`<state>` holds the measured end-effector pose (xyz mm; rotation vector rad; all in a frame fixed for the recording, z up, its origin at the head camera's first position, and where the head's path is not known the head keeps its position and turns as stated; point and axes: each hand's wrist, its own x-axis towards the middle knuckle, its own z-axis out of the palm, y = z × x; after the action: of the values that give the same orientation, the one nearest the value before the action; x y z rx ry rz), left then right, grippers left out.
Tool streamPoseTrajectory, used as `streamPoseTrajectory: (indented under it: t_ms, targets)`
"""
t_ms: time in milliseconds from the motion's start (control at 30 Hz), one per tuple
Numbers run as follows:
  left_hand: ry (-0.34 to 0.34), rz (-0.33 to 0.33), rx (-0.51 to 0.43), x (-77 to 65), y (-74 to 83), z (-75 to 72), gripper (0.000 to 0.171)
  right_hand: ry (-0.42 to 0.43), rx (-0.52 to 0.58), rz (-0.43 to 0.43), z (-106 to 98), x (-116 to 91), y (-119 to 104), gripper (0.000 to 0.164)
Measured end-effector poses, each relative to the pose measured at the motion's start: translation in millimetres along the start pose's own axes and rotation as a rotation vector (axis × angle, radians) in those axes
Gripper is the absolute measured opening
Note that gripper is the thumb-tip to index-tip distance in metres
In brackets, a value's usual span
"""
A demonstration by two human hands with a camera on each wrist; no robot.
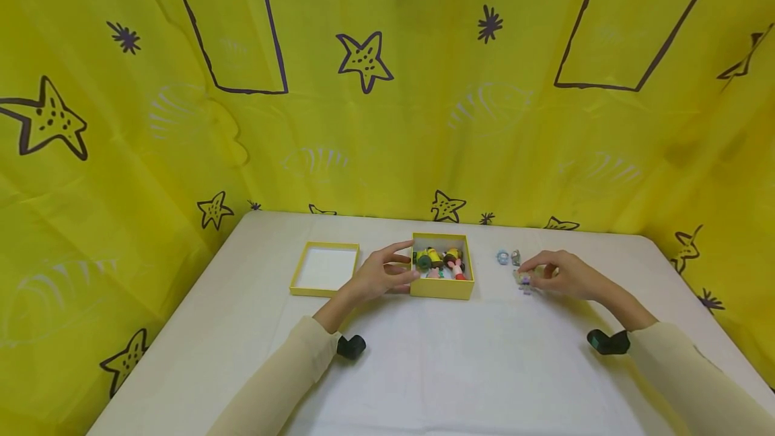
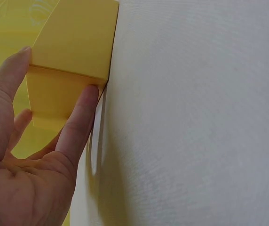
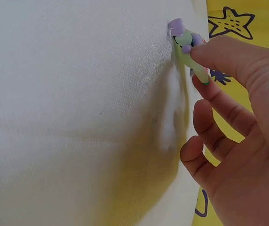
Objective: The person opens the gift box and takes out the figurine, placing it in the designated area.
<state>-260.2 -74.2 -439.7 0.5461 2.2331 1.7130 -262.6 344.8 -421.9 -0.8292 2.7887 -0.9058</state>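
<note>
My left hand (image 1: 381, 272) rests its nearly straight fingertips on the left wall of a yellow box (image 1: 442, 290). In the left wrist view a fingertip (image 2: 90, 94) touches the box near its lower corner. Several small toy figurines (image 1: 434, 258) lie inside the box, among them one in pink and red (image 1: 458, 270). To the right of the box, my right hand (image 1: 569, 274) pinches a small pale green and purple figurine (image 3: 185, 40) between thumb and index finger, close over the table. Its other fingers are loosely bent. Part of the figurine is hidden behind the thumb.
A shallow yellow-rimmed lid (image 1: 325, 291) with a white inside lies left of the box. Beyond my right hand stand a small bluish figurine (image 1: 502, 257) and a greyish one (image 1: 516, 258). The white table (image 1: 424, 369) backs onto a yellow patterned curtain (image 1: 387, 140).
</note>
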Motion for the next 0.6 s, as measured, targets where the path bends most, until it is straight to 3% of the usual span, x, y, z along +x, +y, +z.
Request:
streamPoseTrajectory:
  t_ms: [600]
  targets:
    - [0.012, -0.008, 0.011, 0.5, -1.1, 0.5, 0.073, -0.016, 0.038, 0.042, -0.5, -2.1, 6.5, 0.024]
